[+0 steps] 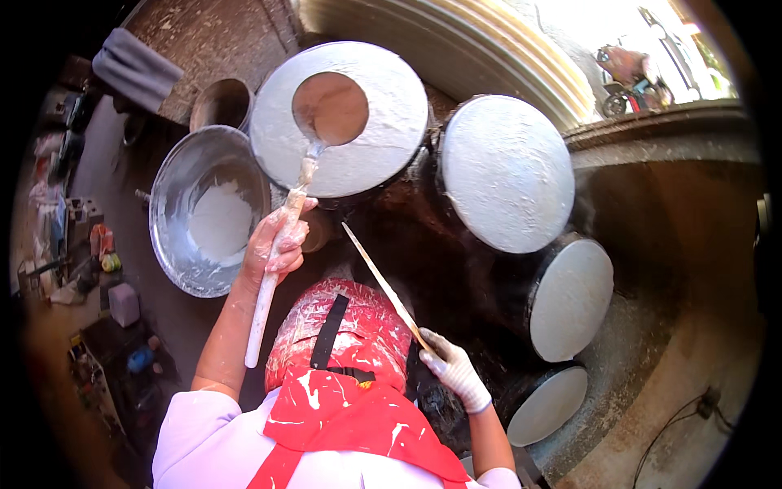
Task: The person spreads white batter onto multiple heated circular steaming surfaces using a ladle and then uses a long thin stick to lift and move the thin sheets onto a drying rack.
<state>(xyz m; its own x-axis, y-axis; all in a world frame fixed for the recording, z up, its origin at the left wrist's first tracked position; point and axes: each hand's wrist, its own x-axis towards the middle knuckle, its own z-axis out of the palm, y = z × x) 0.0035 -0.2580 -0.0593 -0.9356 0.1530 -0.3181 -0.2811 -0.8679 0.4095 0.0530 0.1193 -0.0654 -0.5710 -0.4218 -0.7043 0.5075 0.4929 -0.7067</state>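
Observation:
My bare left hand (pixel 277 244) is closed around the batter-smeared handle of a long ladle (pixel 330 107). The ladle's round brown head rests on, or just above, a large round white sheet (pixel 391 122) at the far middle; actual contact cannot be made out. Left of that hand stands a wide metal basin (pixel 175 236) with white liquid (pixel 220 218) in it. My right hand (pixel 452 371), in a white knit glove, grips a long thin tapered stick (pixel 379 277) by its near end. The stick points away and to the left, its tip short of the white sheet.
More round white-topped drums curve down the right: a large one (pixel 509 175), a smaller one (pixel 572 300) and another (pixel 547 406). A grey cloth (pixel 137 69) hangs at the far left, near a metal pot (pixel 221 103). A low wall (pixel 652 130) runs behind; a motorbike (pixel 627 77) stands beyond.

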